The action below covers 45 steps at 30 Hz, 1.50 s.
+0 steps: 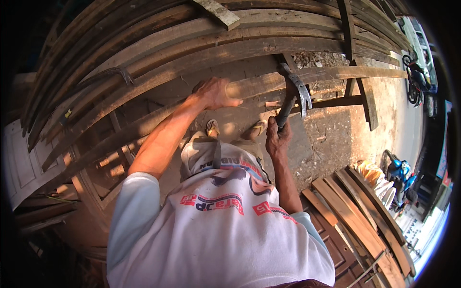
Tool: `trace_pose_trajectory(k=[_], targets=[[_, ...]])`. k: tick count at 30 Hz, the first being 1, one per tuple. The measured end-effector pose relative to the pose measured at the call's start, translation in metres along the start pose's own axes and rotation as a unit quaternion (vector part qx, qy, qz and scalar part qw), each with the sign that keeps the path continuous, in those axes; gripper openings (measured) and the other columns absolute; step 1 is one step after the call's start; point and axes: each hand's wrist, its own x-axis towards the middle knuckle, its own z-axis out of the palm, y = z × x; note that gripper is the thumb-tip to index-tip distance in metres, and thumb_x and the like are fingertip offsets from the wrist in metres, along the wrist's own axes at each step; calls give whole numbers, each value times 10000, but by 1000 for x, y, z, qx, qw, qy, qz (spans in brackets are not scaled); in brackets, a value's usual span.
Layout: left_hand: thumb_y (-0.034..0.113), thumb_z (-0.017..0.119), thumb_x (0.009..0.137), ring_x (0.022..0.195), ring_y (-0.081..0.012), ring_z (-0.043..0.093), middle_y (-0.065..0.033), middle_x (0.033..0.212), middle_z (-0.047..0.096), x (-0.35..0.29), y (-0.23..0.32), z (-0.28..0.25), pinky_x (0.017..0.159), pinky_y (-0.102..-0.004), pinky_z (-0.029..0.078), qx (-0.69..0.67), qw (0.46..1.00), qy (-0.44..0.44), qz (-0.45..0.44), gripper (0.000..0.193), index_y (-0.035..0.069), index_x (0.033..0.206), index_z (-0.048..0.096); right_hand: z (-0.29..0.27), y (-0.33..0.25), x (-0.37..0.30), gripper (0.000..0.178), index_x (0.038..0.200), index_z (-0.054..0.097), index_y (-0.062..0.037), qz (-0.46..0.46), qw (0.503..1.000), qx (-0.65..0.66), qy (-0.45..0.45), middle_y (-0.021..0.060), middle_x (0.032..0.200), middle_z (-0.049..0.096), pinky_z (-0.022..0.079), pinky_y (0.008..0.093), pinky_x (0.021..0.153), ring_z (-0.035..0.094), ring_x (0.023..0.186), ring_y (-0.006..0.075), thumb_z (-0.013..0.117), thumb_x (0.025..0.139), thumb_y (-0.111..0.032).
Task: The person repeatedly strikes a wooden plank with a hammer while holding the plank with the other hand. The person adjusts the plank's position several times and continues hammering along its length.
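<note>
My left hand (214, 92) is wrapped over a long wooden beam (257, 85) that crosses in front of me, its thumb lying along the near side. My right hand (278, 138) grips the dark handle of a claw hammer (300, 91). The hammer's metal head is up at the beam, to the right of my left hand, with the claw bent toward me. Whether the head touches the wood I cannot tell. My left fingertips are hidden behind the beam.
Several long beams (269, 45) lie side by side beyond, with a short board (218, 13) across them. Wooden supports (367, 101) stand at right. Planks (357, 211) and a panelled door (331, 240) lie lower right. A white panel (29, 161) leans at left; motorcycles (417, 79) stand by the road.
</note>
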Motion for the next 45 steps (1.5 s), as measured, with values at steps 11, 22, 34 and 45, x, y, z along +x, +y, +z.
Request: trace_pose_trajectory(k=[11,22,34,45], targets=[[611,782,708,891,-368,750,-254,916,753,1,1,3,817,-474,586,-11,1000,-9,1,828,-56,1191,695,0,-18,10,386,1005,621,-49,9,995,-102,4,-38,692,502,353,269,542,443,619,75,661,1034,-432],[605,779,691,1042,-401,732,-268,1070,747,-8,10,-5,912,-499,572,4,1000,5,18,825,-30,1212,705,9,11,22,488,1034,640,-11,73,981,-171,-51,3,729,556,422,324,623,492,708,133,645,1022,-498],[619,772,721,1063,-387,729,-260,1101,745,-8,5,2,909,-490,571,38,999,30,-4,804,-28,1193,702,4,36,6,350,926,581,-59,44,995,-88,-32,-52,705,496,357,259,528,438,610,55,658,1044,-379],[439,860,765,988,-353,627,-162,1055,609,-46,11,76,860,-488,486,143,943,276,119,616,37,1141,585,-53,-113,8,696,1598,377,-91,4,990,119,-76,46,929,660,517,267,632,620,735,116,698,995,-220]])
